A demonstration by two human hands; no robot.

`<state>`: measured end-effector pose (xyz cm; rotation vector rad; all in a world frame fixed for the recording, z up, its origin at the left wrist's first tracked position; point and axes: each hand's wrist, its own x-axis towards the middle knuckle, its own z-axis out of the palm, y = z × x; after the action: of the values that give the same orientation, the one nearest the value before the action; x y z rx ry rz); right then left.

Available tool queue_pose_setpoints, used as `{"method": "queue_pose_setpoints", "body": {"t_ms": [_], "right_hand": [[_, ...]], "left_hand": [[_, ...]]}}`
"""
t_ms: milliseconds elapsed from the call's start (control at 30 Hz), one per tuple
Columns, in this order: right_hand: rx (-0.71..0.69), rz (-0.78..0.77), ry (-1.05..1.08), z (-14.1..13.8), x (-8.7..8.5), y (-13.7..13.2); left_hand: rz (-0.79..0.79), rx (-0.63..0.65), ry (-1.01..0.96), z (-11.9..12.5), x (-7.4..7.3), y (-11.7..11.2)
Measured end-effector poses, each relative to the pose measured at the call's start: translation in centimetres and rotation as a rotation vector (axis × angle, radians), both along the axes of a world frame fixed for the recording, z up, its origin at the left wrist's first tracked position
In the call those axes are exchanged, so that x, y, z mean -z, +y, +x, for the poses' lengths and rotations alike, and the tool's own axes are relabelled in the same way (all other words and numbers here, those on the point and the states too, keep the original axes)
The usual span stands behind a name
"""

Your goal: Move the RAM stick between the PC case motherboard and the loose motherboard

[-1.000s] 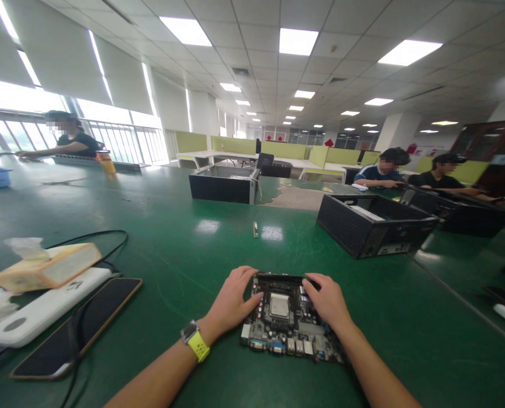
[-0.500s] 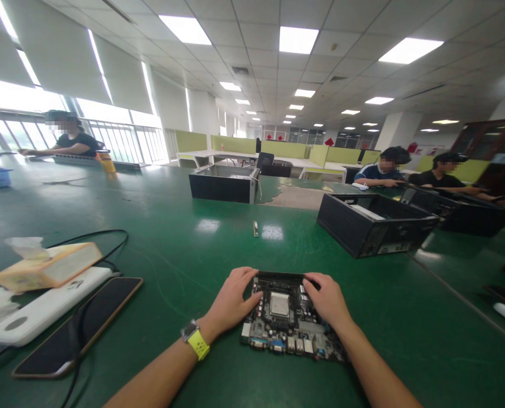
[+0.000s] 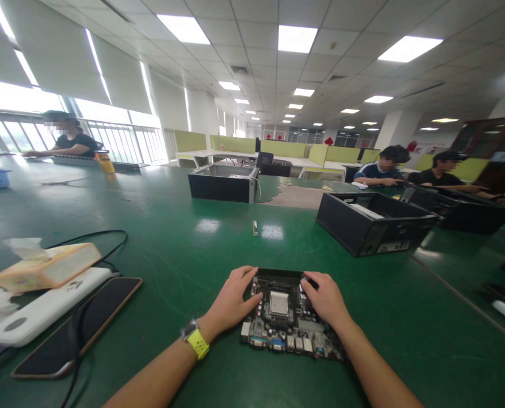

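A motherboard (image 3: 307, 326) lies on the green table in front of me, its port side towards me and a silver processor (image 3: 279, 304) in its socket. My left hand (image 3: 234, 294) grips the far left corner, thumb over the board and fingers at the far edge. At the far right corner, my right hand (image 3: 325, 296) is closed in the same way. Between my fingertips a dark upright strip (image 3: 280, 273) runs along the far edge; it looks like a memory module, but I cannot be sure. A small memory stick (image 3: 255, 228) lies apart on the table beyond.
Open black computer cases (image 3: 223, 187) stand at the back and right (image 3: 373, 226). On the left are a tissue pack (image 3: 52, 266), a white power bank-like block (image 3: 44, 309), a phone (image 3: 108, 306) and a black cable. Several people sit around the table.
Both hands stay at the far corners of the motherboard. The dark strip at the far edge shows slightly taller now. The camera has shifted a little.
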<state>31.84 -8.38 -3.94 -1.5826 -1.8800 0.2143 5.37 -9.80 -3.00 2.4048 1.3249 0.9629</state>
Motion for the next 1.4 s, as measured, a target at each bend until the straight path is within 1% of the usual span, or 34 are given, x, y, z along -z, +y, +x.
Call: {"method": "queue_pose_setpoints", "body": {"t_ms": [600,1000,1200,1400], "right_hand": [[0.012,-0.026,0.005,0.02,-0.08,0.08],[0.013,-0.017,0.005,-0.04,-0.25,-0.04],[0.001,-0.025,-0.004,0.09,-0.05,0.06],[0.004,-0.024,0.009,0.11,-0.01,0.07]], "left_hand": [[-0.023,-0.001,0.002,0.03,-0.23,-0.18],[-0.021,-0.012,0.015,-0.02,-0.03,-0.06],[-0.030,0.035,0.028,-0.08,0.10,0.08],[-0.029,0.038,0.007,-0.16,0.14,0.17]]}}
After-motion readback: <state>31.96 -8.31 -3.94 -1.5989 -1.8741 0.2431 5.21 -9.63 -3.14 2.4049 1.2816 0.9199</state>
